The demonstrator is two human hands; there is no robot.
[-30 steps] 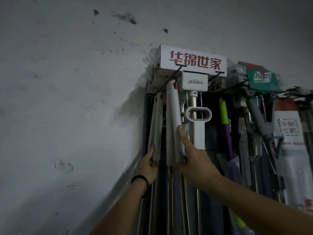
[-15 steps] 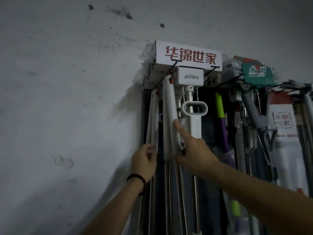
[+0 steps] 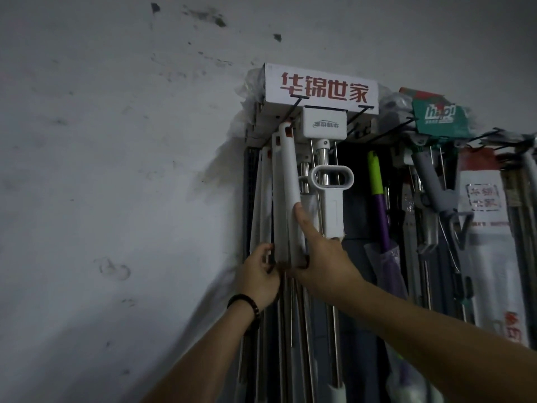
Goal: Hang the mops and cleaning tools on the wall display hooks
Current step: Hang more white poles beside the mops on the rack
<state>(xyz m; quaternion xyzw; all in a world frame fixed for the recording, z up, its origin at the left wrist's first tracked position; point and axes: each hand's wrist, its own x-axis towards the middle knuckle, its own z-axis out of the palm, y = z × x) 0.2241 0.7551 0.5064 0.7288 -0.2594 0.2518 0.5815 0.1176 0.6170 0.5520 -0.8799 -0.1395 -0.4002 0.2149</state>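
Head view had both my arms raised to the rack, and what mattered was the line from my right hand (image 3: 325, 266) up to the black wire hook (image 3: 292, 110). The white flat mop head (image 3: 287, 181) stood almost upright above my grip — its long axis ran from my palm up to its top end, which sat right at that hook, just under the red-lettered sign (image 3: 321, 88). Whether it was seated on the wire I could not tell. My right hand grasped the mop head's lower end, index finger laid up along its side. It was the nearer, controlling hand. My left hand (image 3: 258, 274), just beside it, was curled at the lower edges of the neighbouring white panels (image 3: 266, 199) — a loose pinch, I judged. To my right hung the white loop-handled mop (image 3: 331, 175).
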